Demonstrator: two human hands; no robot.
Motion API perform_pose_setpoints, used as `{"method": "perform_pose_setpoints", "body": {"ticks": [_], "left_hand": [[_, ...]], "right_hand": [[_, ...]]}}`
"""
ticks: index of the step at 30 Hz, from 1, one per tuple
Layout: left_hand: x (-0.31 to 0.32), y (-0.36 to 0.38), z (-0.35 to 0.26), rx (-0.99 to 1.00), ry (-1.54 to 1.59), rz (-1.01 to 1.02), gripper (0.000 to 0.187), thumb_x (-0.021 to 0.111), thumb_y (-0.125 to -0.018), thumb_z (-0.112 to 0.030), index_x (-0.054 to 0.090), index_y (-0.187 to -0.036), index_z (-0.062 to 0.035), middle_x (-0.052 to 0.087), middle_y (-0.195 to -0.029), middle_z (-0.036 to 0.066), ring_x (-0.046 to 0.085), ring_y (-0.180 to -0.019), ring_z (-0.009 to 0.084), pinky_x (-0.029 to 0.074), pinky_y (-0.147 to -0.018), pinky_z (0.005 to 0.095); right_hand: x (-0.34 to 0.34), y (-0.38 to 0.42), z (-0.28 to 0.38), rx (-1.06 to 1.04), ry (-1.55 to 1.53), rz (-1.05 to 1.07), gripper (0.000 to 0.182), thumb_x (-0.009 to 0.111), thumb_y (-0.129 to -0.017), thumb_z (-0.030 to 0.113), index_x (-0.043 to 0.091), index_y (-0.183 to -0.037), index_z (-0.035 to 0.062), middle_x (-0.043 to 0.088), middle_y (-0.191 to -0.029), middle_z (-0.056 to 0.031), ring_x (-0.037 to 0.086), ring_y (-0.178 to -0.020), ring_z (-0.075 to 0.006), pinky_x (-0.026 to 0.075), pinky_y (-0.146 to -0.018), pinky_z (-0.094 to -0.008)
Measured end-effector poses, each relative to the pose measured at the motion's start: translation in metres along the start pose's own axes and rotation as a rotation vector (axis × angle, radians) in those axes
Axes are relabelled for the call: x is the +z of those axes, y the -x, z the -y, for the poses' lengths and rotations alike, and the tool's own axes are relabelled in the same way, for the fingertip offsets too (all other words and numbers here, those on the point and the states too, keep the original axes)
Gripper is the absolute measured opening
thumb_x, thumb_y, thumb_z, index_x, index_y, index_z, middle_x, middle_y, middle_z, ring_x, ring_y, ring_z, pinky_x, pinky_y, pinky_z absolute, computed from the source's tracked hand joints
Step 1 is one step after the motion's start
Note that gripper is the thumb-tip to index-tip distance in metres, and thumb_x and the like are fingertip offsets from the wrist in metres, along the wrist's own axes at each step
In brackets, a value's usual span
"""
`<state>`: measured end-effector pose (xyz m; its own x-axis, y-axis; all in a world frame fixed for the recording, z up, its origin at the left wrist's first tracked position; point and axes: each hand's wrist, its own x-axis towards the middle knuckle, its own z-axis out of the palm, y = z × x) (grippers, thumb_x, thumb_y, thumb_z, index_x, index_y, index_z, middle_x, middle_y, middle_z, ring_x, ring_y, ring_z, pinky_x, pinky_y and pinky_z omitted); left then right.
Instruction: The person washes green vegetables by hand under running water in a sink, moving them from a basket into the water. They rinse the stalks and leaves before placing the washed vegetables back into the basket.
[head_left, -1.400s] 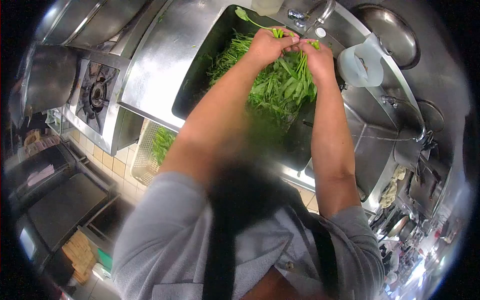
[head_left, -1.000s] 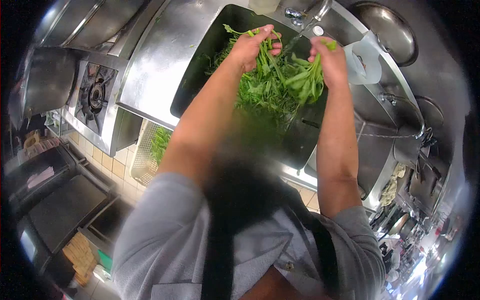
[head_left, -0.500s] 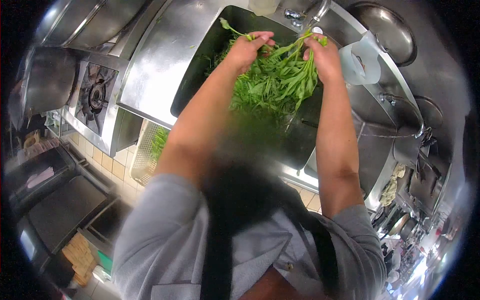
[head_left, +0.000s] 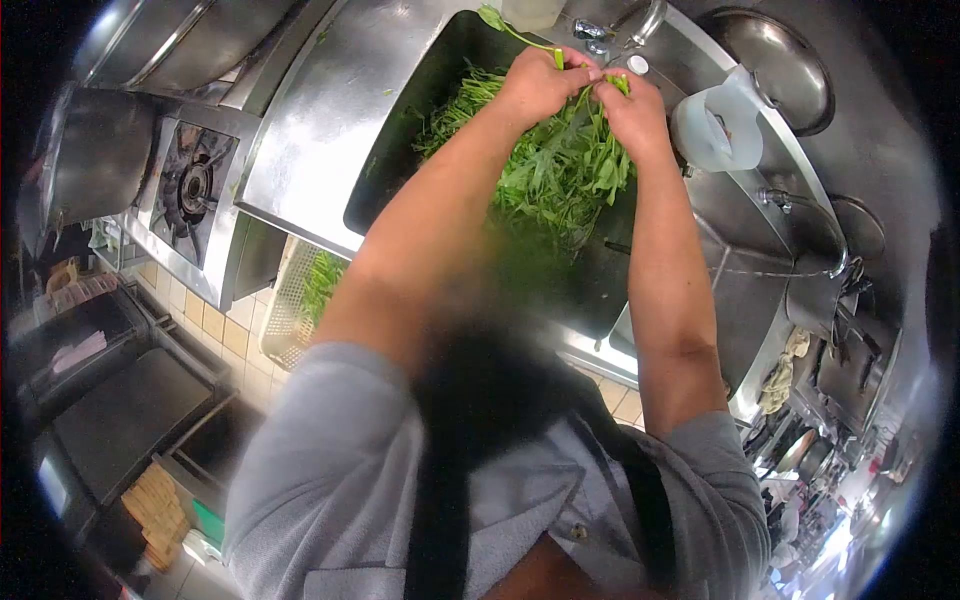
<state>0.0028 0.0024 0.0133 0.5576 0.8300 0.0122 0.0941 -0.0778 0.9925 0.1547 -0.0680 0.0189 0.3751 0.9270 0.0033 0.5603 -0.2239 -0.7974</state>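
Over the sink [head_left: 385, 165], my left hand [head_left: 540, 88] is closed on a green stem whose leafy tip sticks out to the upper left. Right beside it, fingertips meeting, my right hand [head_left: 635, 115] pinches the stems of leafy greens that hang down toward the pile. The pile of leafy greens [head_left: 560, 175] lies in the sink below both hands. Part of the pile is hidden by my left forearm and a dark blur.
A faucet [head_left: 648, 22] and a white plastic pitcher [head_left: 715, 130] stand beyond the sink. A gas burner [head_left: 195, 188] is at left. Below the counter edge, a perforated basket [head_left: 285, 320] holds more greens. A round metal lid [head_left: 775, 65] lies at upper right.
My left hand has moved right and slightly up with its stem, and now meets my right hand. My right hand has shifted slightly down and its bunch hangs differently.
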Motion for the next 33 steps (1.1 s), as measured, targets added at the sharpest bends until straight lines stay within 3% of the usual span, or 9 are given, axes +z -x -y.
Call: {"method": "perform_pose_setpoints", "body": {"ticks": [5,7,11,16,19,23,28,31,33], "left_hand": [[0.006,0.002,0.005,-0.057,0.112,-0.062,0.025,0.071,-0.084,-0.026,0.072,-0.096,-0.0046,0.064,-0.072,0.0,0.055,-0.064,0.0083,0.042,-0.058,0.0246],[0.001,0.004,0.008,-0.08,0.2,-0.098,0.024,0.071,-0.084,-0.025,0.071,-0.096,-0.0041,0.063,-0.071,0.0,0.054,-0.063,0.0082,0.042,-0.057,0.024],[-0.015,0.008,0.015,-0.138,0.261,-0.172,0.023,0.072,-0.083,-0.023,0.069,-0.094,-0.0024,0.061,-0.069,0.0,0.052,-0.06,0.0081,0.041,-0.053,0.0237],[-0.005,0.005,0.021,-0.06,0.249,-0.166,0.024,0.072,-0.083,-0.023,0.069,-0.093,-0.0019,0.061,-0.07,0.0,0.052,-0.058,0.0092,0.041,-0.051,0.0262],[0.002,0.008,0.012,-0.072,0.354,-0.151,0.016,0.073,-0.082,-0.017,0.071,-0.085,-0.001,0.062,-0.067,0.002,0.053,-0.056,0.0089,0.039,-0.048,0.0255],[-0.008,0.013,0.02,-0.115,0.388,-0.086,0.026,0.073,-0.083,-0.025,0.07,-0.094,-0.0023,0.063,-0.072,0.001,0.053,-0.061,0.0098,0.042,-0.052,0.0258],[-0.008,0.017,0.023,-0.121,0.362,-0.097,0.022,0.073,-0.083,-0.022,0.07,-0.091,-0.0015,0.064,-0.071,0.002,0.054,-0.059,0.0096,0.04,-0.05,0.0251],[0.0,0.016,0.02,-0.145,0.446,-0.101,0.02,0.073,-0.083,-0.021,0.069,-0.089,-0.0017,0.064,-0.072,0.002,0.055,-0.061,0.0101,0.041,-0.05,0.0259],[-0.001,0.018,0.024,-0.17,0.486,-0.111,0.025,0.073,-0.083,-0.025,0.068,-0.093,-0.0029,0.063,-0.074,0.002,0.054,-0.063,0.0106,0.041,-0.053,0.0264]], "right_hand": [[0.012,0.003,-0.009,0.113,-0.346,-0.142,0.028,0.063,-0.08,0.021,0.067,-0.098,-0.0004,0.069,-0.082,-0.0123,0.064,-0.074,-0.0226,0.049,-0.07,-0.0333],[0.003,0.0,-0.014,0.235,-0.841,-0.159,0.02,0.062,-0.081,0.014,0.065,-0.092,-0.0027,0.068,-0.084,-0.0127,0.063,-0.072,-0.0227,0.05,-0.069,-0.0332],[-0.018,0.005,-0.014,0.273,-1.071,-0.162,0.018,0.06,-0.086,0.013,0.063,-0.095,-0.0023,0.063,-0.079,-0.0126,0.062,-0.069,-0.0221,0.049,-0.066,-0.0309],[-0.012,0.011,0.019,0.135,-0.536,0.01,0.035,0.07,-0.085,0.022,0.064,-0.11,-0.0005,0.061,-0.074,-0.0034,0.059,-0.067,-0.0131,0.047,-0.065,-0.0266],[0.006,0.005,0.007,0.002,-0.394,0.073,0.034,0.07,-0.085,0.022,0.064,-0.109,-0.0007,0.063,-0.077,-0.0037,0.058,-0.067,-0.0115,0.046,-0.064,-0.0253],[0.0,-0.004,-0.013,0.085,-0.754,0.05,0.028,0.07,-0.085,0.023,0.067,-0.101,0.0009,0.065,-0.08,-0.0034,0.057,-0.068,-0.0112,0.045,-0.064,-0.0262],[-0.001,-0.005,-0.011,0.09,-0.489,0.162,0.026,0.072,-0.084,0.025,0.068,-0.098,0.0039,0.065,-0.082,-0.0041,0.056,-0.071,-0.0114,0.044,-0.065,-0.0277],[0.012,-0.001,-0.011,0.003,-0.517,0.128,0.027,0.071,-0.085,0.026,0.067,-0.099,0.0031,0.065,-0.084,-0.0047,0.057,-0.07,-0.0126,0.045,-0.064,-0.0279],[0.01,-0.001,-0.014,0.109,-0.62,0.121,0.03,0.071,-0.085,0.027,0.065,-0.102,0.0021,0.066,-0.088,-0.0063,0.059,-0.074,-0.0138,0.047,-0.069,-0.0292]]}}
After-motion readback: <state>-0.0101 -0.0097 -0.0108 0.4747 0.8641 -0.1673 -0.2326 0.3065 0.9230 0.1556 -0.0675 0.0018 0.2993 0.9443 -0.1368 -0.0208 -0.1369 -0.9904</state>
